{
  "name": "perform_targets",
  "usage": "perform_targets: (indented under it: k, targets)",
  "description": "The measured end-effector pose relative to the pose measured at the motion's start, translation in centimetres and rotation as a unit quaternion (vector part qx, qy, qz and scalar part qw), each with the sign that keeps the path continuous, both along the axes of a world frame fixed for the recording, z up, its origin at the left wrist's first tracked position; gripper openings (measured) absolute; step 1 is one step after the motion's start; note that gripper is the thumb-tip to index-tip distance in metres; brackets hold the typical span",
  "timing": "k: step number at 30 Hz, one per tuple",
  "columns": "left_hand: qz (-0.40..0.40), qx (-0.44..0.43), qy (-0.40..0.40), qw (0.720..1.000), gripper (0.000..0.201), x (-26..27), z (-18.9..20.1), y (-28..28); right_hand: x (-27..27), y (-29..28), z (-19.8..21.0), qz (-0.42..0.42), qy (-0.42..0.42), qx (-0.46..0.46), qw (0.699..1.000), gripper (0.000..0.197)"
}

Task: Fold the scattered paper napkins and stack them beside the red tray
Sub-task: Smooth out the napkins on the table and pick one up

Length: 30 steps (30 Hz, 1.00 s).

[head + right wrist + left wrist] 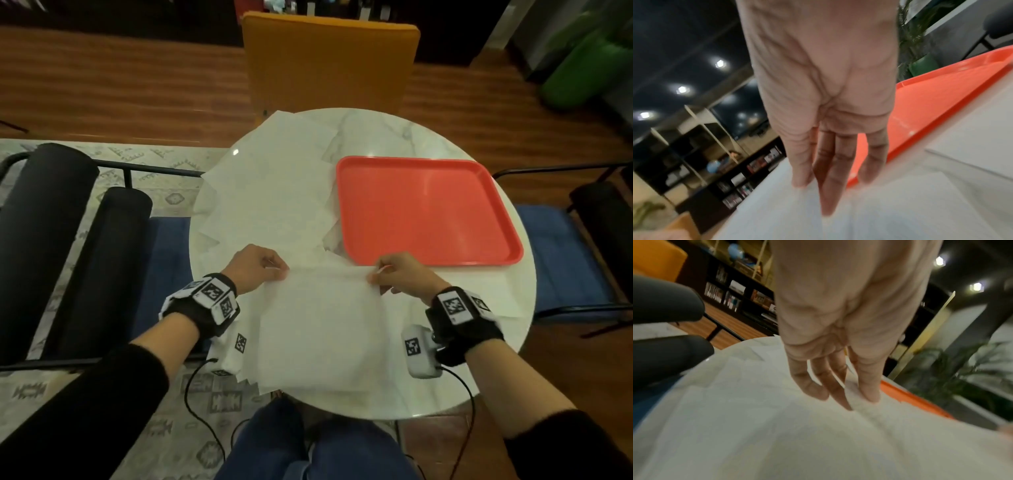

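Note:
A white paper napkin (325, 318) is lifted over the near part of the round marble table (394, 133). My left hand (260, 267) pinches its far left corner and my right hand (394, 274) pinches its far right corner. In the left wrist view thumb and fingers of the left hand (855, 395) nip a ridge of the napkin (797, 434). The right wrist view shows the right hand (818, 186) with the napkin edge (890, 219) between thumb and fingers. Several unfolded napkins (270, 195) lie spread on the table's left half. The red tray (424, 209) sits on the right, bare.
An orange chair (329, 61) stands behind the table. Black chairs with blue seats stand at the left (68, 246) and right (565, 257). More napkin sheets (493, 294) lie near the tray's front edge. Cables hang from the wrist cameras by my knees.

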<state>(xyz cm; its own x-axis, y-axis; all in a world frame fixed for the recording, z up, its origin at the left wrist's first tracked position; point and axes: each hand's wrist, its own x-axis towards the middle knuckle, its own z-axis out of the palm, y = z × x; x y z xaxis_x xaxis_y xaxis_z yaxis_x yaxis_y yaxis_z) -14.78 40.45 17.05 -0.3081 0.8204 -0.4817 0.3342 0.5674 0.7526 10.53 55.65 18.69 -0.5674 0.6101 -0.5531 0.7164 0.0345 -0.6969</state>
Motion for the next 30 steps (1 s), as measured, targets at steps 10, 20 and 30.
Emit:
perform_targets:
  k: [10,20,30]
  targets:
    - [0.045,0.138,0.013,0.989,0.007,1.4,-0.6,-2.6,2.2,-2.8,-0.5,-0.029,0.074,0.196,0.977,0.011]
    - [-0.160,0.033,0.060,0.985,0.012,5.3,-3.6,-8.2,6.4,-7.2,-4.4,0.052,-0.051,0.191,0.979,0.033]
    - [-0.143,0.082,0.297,0.941,0.059,8.5,-5.6,-7.3,-0.1,-10.8,-5.0,0.063,0.007,0.249,0.966,0.044]
